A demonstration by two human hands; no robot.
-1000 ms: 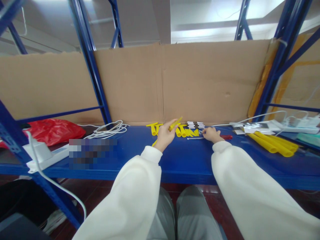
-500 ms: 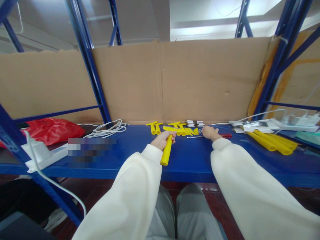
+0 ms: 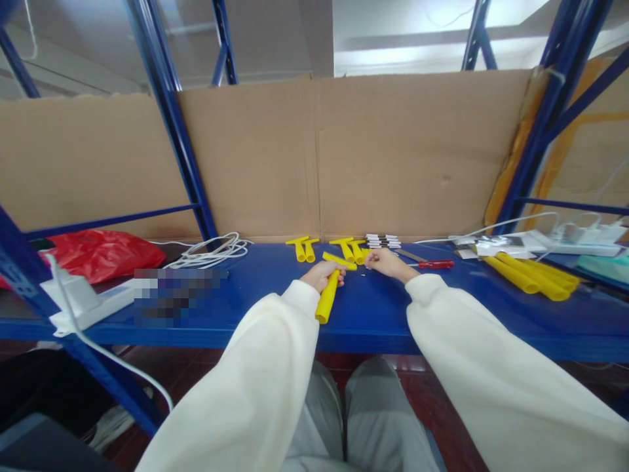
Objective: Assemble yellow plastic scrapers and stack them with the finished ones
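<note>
Left grip (image 3: 319, 275) clasps yellow T-piece (image 3: 325, 305); right grip (image 3: 389, 263), hold unclear, partly hides red-handled screwdriver (image 3: 436, 265).

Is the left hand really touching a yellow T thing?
Touching. The head view shows the left hand wrapped around a yellow T-shaped piece, whose lower end pokes out below the hand.

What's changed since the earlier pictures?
The left hand, still gripping the yellow handle, has turned it to point toward the shelf's front edge. The right hand has moved left, nearer it; whether it holds anything is too small to tell. The yellow tubes, red bag and white cable stayed put.
</note>
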